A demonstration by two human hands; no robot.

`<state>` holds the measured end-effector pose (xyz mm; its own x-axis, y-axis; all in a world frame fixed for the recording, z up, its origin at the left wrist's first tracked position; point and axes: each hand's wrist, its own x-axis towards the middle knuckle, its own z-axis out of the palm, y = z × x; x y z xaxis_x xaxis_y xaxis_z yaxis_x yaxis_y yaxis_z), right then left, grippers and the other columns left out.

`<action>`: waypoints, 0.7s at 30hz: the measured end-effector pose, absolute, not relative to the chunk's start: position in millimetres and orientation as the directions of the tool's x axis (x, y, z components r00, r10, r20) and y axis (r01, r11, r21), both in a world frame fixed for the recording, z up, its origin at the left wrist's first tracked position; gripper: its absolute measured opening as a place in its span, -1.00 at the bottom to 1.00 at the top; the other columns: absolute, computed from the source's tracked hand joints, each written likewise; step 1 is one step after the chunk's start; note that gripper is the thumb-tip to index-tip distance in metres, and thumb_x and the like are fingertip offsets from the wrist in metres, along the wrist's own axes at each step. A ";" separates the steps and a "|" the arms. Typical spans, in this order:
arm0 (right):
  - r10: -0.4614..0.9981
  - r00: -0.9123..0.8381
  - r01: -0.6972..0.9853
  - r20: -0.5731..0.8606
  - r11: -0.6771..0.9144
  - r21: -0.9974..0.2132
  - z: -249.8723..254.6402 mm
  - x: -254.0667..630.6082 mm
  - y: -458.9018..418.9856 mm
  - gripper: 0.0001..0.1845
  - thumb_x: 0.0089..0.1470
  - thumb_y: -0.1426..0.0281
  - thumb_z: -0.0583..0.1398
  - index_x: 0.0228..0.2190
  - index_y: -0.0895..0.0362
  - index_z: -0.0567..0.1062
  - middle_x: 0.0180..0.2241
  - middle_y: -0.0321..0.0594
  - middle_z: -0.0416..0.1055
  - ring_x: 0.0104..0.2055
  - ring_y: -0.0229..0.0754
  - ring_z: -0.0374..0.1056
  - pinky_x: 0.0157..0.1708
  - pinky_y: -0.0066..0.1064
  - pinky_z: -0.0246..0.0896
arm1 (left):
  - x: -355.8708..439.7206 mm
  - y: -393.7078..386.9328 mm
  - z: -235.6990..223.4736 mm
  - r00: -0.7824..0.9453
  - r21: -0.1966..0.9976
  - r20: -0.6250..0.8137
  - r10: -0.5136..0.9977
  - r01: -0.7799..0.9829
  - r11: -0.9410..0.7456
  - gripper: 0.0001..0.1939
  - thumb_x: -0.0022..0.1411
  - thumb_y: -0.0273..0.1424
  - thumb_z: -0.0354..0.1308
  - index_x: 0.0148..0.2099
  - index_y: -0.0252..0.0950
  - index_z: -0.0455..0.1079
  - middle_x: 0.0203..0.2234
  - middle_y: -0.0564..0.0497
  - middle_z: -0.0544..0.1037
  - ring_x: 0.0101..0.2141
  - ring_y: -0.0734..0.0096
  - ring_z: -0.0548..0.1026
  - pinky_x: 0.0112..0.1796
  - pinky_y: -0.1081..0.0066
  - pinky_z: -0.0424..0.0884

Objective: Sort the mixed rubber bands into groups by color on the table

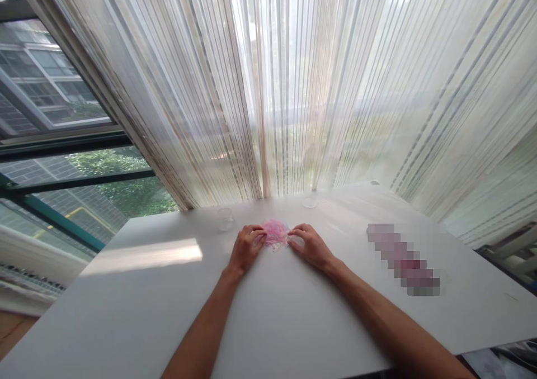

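Forearms (201,323), left hand (245,249), right hand (314,246), curled fingers (299,233) at pink strands (276,232) with long axes in many directions, grip unclear.

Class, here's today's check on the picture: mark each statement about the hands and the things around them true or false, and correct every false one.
1. The left hand and the right hand are on opposite sides of the pink pile. True.
2. The pile lies on a dark green cloth. False: it lies on the white table.
3. A striped curtain hangs beyond the table. True.
4. The clear container is in the right hand. False: it is on the table, beyond the left hand.
5. A bright patch of light falls on the table, left of the left hand. True.
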<state>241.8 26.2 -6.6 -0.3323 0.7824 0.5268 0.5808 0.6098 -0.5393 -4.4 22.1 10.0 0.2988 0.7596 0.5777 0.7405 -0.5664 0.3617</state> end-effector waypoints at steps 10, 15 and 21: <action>0.790 -0.323 0.595 0.522 0.598 -0.537 -5.8 237.8 29.5 -0.88 0.14 0.44 0.23 -0.34 0.07 0.61 -0.31 -0.15 0.44 -0.22 -0.10 0.37 -0.14 -0.23 0.36 | 1.4 16.5 9.1 0.308 0.335 0.492 0.815 0.797 -0.503 -0.89 0.27 -0.40 0.19 -0.16 -0.20 0.51 -0.26 -0.05 0.56 -0.21 0.24 0.50 -0.15 0.24 0.39; 0.822 -0.230 0.548 0.520 0.551 -0.629 -5.9 240.7 30.5 -0.86 0.16 0.42 0.19 -0.34 0.08 0.59 -0.33 -0.17 0.45 -0.25 -0.13 0.40 -0.16 -0.27 0.37 | -0.7 17.2 9.1 0.267 0.382 0.531 0.804 0.772 -0.508 -0.89 0.31 -0.39 0.15 -0.18 -0.21 0.51 -0.28 -0.03 0.58 -0.31 0.33 0.52 -0.16 0.28 0.39; 0.866 -0.141 0.493 0.479 0.481 -0.725 -3.9 241.3 30.2 -0.83 0.13 0.35 0.17 -0.35 0.09 0.58 -0.41 -0.22 0.49 -0.36 -0.18 0.40 -0.32 -0.35 0.36 | -0.8 18.2 7.8 0.188 0.488 0.581 0.792 0.698 -0.523 -0.82 0.36 -0.35 0.06 -0.11 -0.25 0.47 -0.30 -0.02 0.59 -0.32 0.37 0.53 -0.20 0.33 0.43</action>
<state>241.3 30.2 -3.9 -0.1412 0.8664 0.4790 0.4926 0.4812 -0.7251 -0.8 18.2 7.8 0.1876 0.7922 0.5807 0.6985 -0.5232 0.4882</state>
